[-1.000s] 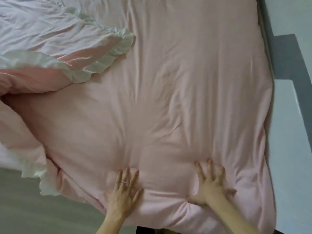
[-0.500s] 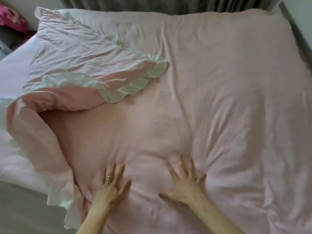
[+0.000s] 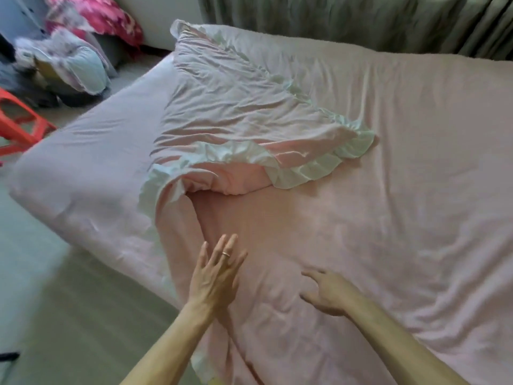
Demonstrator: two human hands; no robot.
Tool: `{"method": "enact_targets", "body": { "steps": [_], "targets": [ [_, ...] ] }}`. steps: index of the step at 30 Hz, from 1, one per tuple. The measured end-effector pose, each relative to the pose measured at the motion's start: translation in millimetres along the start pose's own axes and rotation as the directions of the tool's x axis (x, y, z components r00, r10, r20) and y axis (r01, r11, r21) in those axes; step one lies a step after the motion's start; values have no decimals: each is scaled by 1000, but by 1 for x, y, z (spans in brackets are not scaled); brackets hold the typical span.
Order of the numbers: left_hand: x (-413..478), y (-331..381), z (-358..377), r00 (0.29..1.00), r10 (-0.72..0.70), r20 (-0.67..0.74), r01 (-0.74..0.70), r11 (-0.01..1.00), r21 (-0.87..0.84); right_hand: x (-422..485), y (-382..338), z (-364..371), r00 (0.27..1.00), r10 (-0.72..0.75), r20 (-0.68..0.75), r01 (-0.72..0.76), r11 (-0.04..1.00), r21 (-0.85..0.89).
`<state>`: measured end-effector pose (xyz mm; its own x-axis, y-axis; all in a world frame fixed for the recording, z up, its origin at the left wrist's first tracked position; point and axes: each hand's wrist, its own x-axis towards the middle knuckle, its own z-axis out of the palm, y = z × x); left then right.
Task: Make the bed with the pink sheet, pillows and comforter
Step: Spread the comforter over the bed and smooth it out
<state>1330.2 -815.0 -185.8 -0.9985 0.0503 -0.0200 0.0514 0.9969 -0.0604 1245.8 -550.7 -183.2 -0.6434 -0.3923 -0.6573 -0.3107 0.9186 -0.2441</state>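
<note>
A pink comforter with a pale frilled edge covers most of the bed. Its near-left corner is folded back over itself, showing the frill. The pink sheet lies bare on the left side of the mattress. My left hand, with a ring, hovers over the comforter near its folded edge, fingers straight. My right hand is just above or on the comforter, fingers relaxed and spread. Neither hand holds anything.
Several pillows, one pale and one bright pink floral, lie on the floor at the far left. A red stool stands beside them. Grey-green curtains hang behind the bed. Grey floor runs along the near left.
The view has swung left and up, bringing the bare sheet, pillows and stool into sight. Both hands have lifted off the comforter they were pressing and shifted left.
</note>
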Motion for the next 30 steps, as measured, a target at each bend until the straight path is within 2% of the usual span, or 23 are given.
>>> {"method": "enact_targets", "body": {
  "steps": [2, 4, 6, 8, 10, 14, 17, 19, 21, 22, 23, 24, 25, 26, 27, 29, 30],
  "targets": [
    [21, -45, -18, 987, -103, -127, 105, 994, 12, 19, -35, -7, 997, -38, -69, 45, 994, 104],
    [44, -96, -27, 933, -316, -175, 311, 949, -56, 39, -75, -15, 993, -55, -103, 80, 963, 256],
    [62, -137, -32, 866, -486, -118, 467, 870, -157, 58, -111, -21, 994, -38, -103, 79, 899, 431],
    [75, -172, -33, 825, -564, 17, 546, 791, -277, 80, -146, -30, 994, 25, -104, 47, 777, 628],
    [68, -206, -26, 809, -563, 167, 580, 720, -381, 105, -177, -48, 985, 108, -134, 39, 620, 784],
    [-9, -260, 21, 745, -599, 292, 666, 690, -284, 153, -224, -87, 945, 273, -182, 81, 344, 936],
    [-31, -265, 38, 712, -610, 347, 698, 667, -260, 177, -221, -94, 885, 452, -115, 43, 165, 985],
    [-23, -256, 39, 709, -592, 383, 692, 689, -217, 189, -197, -91, 835, 551, -2, -14, 26, 1000],
    [-24, -248, 39, 740, -522, 423, 631, 757, -170, 191, -187, -77, 788, 610, 82, -8, -122, 992],
    [-27, -237, 39, 780, -478, 404, 578, 798, -171, 186, -178, -69, 808, 577, 120, 3, -207, 978],
    [-24, -231, 40, 788, -429, 442, 541, 825, -163, 182, -168, -70, 825, 551, 124, 16, -242, 970],
    [-84, -292, 67, 689, -459, 561, 644, 743, -182, 237, -243, -42, 849, 506, 153, -40, -227, 973],
    [-91, -291, 64, 679, -448, 582, 657, 724, -209, 240, -249, -46, 859, 477, 183, -73, -240, 968],
    [-98, -282, 65, 733, -394, 554, 590, 774, -229, 239, -245, -50, 851, 495, 175, -73, -219, 973],
    [-104, -281, 65, 751, -330, 572, 561, 776, -288, 245, -246, -55, 865, 474, 165, -77, -200, 977],
    [-112, -282, 72, 801, -281, 529, 481, 828, -288, 253, -256, -68, 813, 572, 106, -92, -54, 994],
    [-109, -287, 71, 798, -306, 519, 489, 833, -261, 249, -264, -77, 778, 628, 23, -83, 67, 994]
  ]
}}
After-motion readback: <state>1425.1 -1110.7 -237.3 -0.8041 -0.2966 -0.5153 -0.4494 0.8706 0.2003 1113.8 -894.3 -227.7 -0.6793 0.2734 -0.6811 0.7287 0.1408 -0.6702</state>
